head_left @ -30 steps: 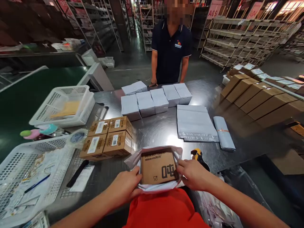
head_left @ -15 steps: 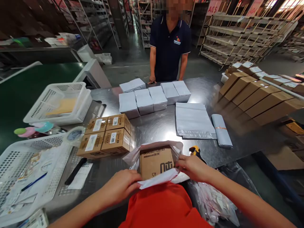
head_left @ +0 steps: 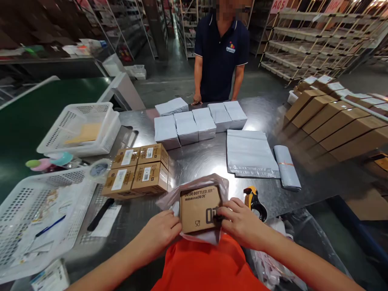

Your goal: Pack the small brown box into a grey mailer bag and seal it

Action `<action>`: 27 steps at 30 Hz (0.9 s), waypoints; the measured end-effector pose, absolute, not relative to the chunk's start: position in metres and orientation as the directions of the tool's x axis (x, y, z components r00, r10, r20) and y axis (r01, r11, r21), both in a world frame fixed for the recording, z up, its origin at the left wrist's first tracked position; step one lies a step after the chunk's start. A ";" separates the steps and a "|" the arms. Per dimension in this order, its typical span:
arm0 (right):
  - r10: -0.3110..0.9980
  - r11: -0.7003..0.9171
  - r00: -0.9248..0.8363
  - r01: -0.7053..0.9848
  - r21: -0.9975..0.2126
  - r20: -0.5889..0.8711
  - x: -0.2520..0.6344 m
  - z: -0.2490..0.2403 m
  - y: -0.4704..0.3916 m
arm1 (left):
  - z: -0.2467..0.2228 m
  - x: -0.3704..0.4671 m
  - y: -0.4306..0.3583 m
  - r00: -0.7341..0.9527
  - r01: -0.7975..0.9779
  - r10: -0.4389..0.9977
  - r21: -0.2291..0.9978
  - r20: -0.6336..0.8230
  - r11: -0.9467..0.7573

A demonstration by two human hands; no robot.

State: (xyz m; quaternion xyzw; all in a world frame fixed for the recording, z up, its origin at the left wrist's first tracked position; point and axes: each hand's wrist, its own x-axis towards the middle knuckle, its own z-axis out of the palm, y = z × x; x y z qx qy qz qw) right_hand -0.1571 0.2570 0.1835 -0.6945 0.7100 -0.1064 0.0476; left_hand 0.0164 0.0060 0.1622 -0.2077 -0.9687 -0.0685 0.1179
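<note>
Clock centred on the printed box [head_left: 198,206], 12 pointing away from the wearer. The box is lying print side up inside a pale plastic bag [head_left: 212,182], at the near edge of the metal table [head_left: 197,161], just before the red shirt [head_left: 209,266].

Step in hand (judged): the box is being seated in the bag; the mouth is gaping around it, a loose flap hanging at 6. The next move is probably calling for a sure hold on both sides of the rim, fingertips clear of the box.

Pose: the left hand [head_left: 165,227] is resting at 8, back upward, fingers bent and nearly closed, apparently pinching the bag's edge; the thumb's hold is not showing clearly. The right hand [head_left: 242,222] is lying between 3 and 4, half open, fingers curling over the box's right edge; cannot tell whether it is gripping film.

Nearby: a tape dispenser [head_left: 253,198] is sitting at 3, just beyond the right hand; four small boxes [head_left: 142,184] are standing grouped at 10.
</note>
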 end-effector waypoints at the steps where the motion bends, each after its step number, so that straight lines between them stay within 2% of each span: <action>1: -0.992 -0.048 0.019 -0.968 -0.247 0.121 -0.158 0.182 0.257 | 0.159 0.017 0.004 -0.880 0.435 0.405 0.079 0.248 0.897; 3: -0.988 -0.092 0.048 -0.944 -0.316 0.144 -0.163 0.180 0.258 | 0.156 0.020 -0.003 -0.880 0.441 0.406 0.106 0.247 0.891; 5: -0.995 -0.024 -0.010 -0.938 -0.347 0.095 -0.168 0.177 0.261 | 0.157 0.024 -0.009 -0.892 0.422 0.374 0.165 0.255 0.892; 7: -0.997 0.055 -0.070 -0.943 -0.328 0.032 -0.172 0.175 0.262 | 0.163 0.026 -0.011 -0.905 0.393 0.342 0.194 0.252 0.899; 9: -0.998 0.065 -0.068 -0.951 -0.303 0.001 -0.172 0.172 0.259 | 0.169 0.026 -0.009 -0.903 0.389 0.334 0.188 0.269 0.902; 14: -0.992 0.043 -0.079 -0.945 -0.324 0.100 -0.170 0.165 0.245 | 0.165 0.021 -0.001 -0.920 0.345 0.276 0.243 0.279 0.907; 17: -0.989 0.106 -0.137 -0.925 -0.366 0.062 -0.168 0.162 0.240 | 0.149 0.022 -0.006 -0.947 0.215 0.162 0.175 0.276 0.961; 19: -0.983 0.169 -0.185 -0.915 -0.366 0.009 -0.165 0.159 0.237 | 0.141 0.024 -0.012 -0.930 0.169 0.124 0.104 0.345 0.980; 23: -0.962 0.258 -0.274 -0.908 -0.330 0.002 -0.160 0.151 0.234 | 0.138 0.034 -0.008 -0.844 0.194 0.158 0.016 0.512 0.981; 27: -0.975 0.212 -0.220 -0.956 -0.204 0.016 -0.157 0.145 0.236 | 0.139 0.042 0.018 -0.798 0.323 0.256 0.030 0.546 0.946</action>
